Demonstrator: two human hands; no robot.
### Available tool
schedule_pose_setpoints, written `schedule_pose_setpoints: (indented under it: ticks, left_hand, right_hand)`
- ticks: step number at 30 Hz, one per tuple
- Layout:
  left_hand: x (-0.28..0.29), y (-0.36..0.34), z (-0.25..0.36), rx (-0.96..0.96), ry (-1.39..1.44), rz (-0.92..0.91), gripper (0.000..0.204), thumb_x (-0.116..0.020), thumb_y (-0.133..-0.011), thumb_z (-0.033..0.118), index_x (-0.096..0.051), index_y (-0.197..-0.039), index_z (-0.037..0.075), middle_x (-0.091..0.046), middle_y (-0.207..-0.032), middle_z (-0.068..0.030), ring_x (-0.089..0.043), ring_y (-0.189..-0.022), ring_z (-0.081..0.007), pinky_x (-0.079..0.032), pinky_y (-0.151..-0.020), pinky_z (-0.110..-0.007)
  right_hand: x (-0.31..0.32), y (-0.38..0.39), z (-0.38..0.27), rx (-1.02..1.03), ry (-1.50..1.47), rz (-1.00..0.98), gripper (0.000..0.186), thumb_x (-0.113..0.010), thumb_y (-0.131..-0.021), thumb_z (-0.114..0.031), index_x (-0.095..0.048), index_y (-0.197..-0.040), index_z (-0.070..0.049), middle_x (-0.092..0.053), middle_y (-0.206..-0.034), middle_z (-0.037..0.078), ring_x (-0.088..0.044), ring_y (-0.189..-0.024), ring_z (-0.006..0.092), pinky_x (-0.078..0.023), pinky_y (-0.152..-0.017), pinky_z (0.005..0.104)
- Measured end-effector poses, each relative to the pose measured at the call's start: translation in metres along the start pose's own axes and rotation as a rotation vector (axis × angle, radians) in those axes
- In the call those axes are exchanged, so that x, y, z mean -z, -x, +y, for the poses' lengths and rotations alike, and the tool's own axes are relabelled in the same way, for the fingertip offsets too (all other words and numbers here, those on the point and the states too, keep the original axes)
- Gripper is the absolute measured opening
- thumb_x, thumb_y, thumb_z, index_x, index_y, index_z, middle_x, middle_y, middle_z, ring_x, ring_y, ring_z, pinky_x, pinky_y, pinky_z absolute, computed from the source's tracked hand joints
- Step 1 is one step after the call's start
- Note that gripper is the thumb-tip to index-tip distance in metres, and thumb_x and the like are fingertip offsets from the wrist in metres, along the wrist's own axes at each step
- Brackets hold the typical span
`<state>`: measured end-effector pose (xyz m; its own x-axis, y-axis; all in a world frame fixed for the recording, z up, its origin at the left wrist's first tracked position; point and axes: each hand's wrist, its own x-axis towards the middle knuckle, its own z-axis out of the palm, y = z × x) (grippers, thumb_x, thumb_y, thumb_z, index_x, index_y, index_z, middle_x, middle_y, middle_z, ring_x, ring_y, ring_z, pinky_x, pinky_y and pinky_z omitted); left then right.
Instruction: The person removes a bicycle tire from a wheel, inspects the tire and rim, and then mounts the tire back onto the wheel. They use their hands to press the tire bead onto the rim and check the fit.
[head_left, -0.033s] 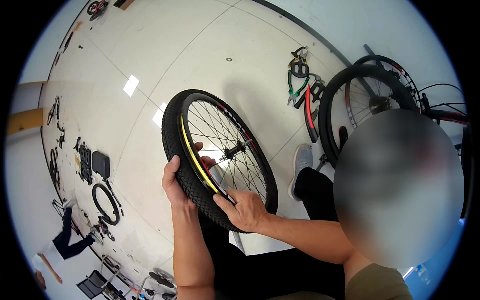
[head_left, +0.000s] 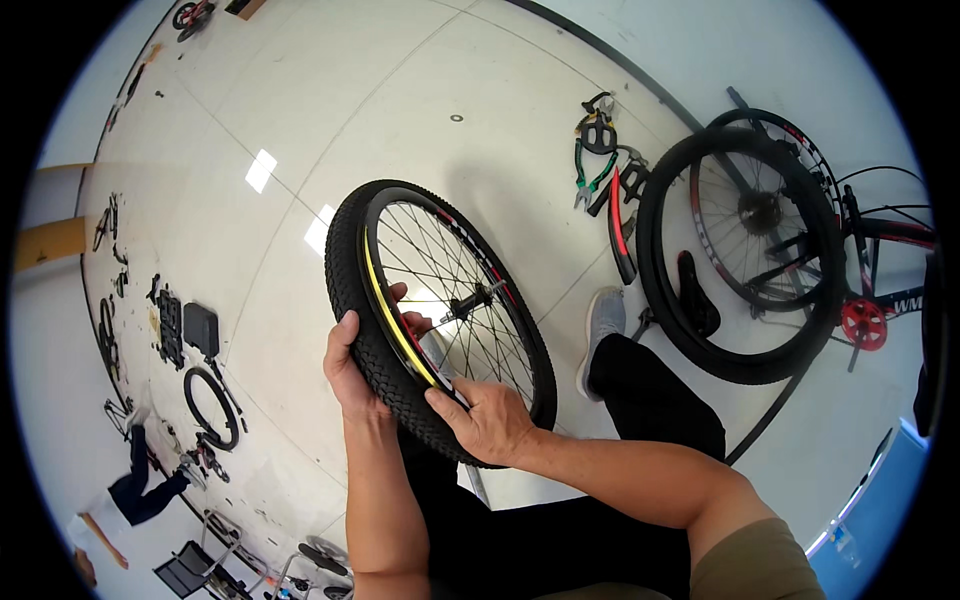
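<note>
I hold a bicycle wheel (head_left: 350, 260) tilted above the floor, with a knobby black tyre, spokes and a hub (head_left: 468, 305). A yellow strip (head_left: 405, 345) shows along the rim beside the tyre. My left hand (head_left: 355, 370) grips the wheel from the left, thumb on the tread and fingertips showing behind it. My right hand (head_left: 490, 425) is closed on the lower part, its thumb pressed where tyre meets rim.
At right, a loose tyre (head_left: 660, 280) rests against a bicycle (head_left: 865, 325). Pliers (head_left: 585, 185), pedals (head_left: 600, 135) and a red-black mudguard (head_left: 622, 230) lie near my shoe (head_left: 605, 325). Parts (head_left: 172, 330) cover the left floor, with another person (head_left: 140, 490) at lower left.
</note>
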<state>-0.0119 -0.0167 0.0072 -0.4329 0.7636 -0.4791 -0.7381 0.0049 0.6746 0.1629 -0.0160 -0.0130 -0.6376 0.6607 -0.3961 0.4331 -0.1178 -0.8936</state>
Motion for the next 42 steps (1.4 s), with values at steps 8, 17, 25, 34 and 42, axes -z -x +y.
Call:
schedule_pose_setpoints:
  ticks: [8, 17, 25, 34, 42]
  left_hand:
    - [-0.014, 0.004, -0.004, 0.048, 0.066, -0.026, 0.061, -0.052, -0.096, 0.038, -0.053, -0.137, -0.008, -0.062, -0.129, -0.0229, -0.069, -0.098, -0.0303, -0.054, -0.095, -0.048]
    - [-0.012, 0.002, -0.001, 0.074, 0.09, 0.057, 0.055, -0.061, -0.092, 0.033, -0.057, -0.129, -0.009, -0.067, -0.118, -0.0204, -0.07, -0.092, -0.0327, -0.06, -0.088, -0.046]
    - [-0.014, 0.006, 0.008, 0.185, -0.138, 0.038, 0.062, -0.069, -0.085, 0.029, -0.053, -0.129, -0.012, -0.07, -0.087, -0.0255, -0.073, -0.084, -0.0331, -0.064, -0.058, -0.037]
    - [-0.038, 0.015, 0.012, -0.016, -0.584, 0.177, 0.1, -0.069, -0.067, -0.004, -0.028, -0.157, 0.0, -0.066, -0.112, -0.0169, -0.07, -0.084, -0.0236, -0.063, -0.075, -0.035]
    - [-0.028, 0.012, 0.021, 0.097, -0.582, 0.171, 0.098, -0.067, -0.067, -0.009, -0.028, -0.157, -0.002, -0.062, -0.125, -0.0162, -0.067, -0.101, -0.0239, -0.056, -0.091, -0.034]
  right_hand:
    - [0.011, 0.005, -0.01, -0.133, -0.133, -0.023, 0.062, -0.052, -0.101, -0.054, -0.063, -0.079, 0.003, -0.06, -0.063, 0.022, -0.064, -0.063, 0.0392, -0.049, -0.062, 0.0452]
    - [0.009, -0.004, -0.011, -0.031, -0.02, -0.065, 0.063, -0.049, -0.101, -0.057, -0.062, -0.078, 0.0, -0.063, -0.064, 0.021, -0.065, -0.064, 0.0408, -0.052, -0.063, 0.0481]
    - [0.013, 0.009, -0.009, 0.003, 0.114, -0.164, 0.062, -0.041, -0.104, -0.056, -0.061, -0.079, -0.002, -0.065, -0.066, 0.02, -0.066, -0.066, 0.0413, -0.053, -0.064, 0.0511]
    - [0.026, 0.004, -0.011, 0.022, 0.113, -0.218, 0.056, -0.052, -0.1, -0.055, -0.064, -0.081, -0.003, -0.066, -0.066, 0.015, -0.067, -0.065, 0.0363, -0.053, -0.064, 0.0473]
    - [0.098, -0.118, 0.068, -0.287, 0.18, 0.316, 0.026, -0.067, -0.086, -0.029, -0.073, -0.09, -0.005, -0.075, -0.09, 0.013, -0.072, -0.088, 0.0312, -0.055, -0.08, 0.0403]
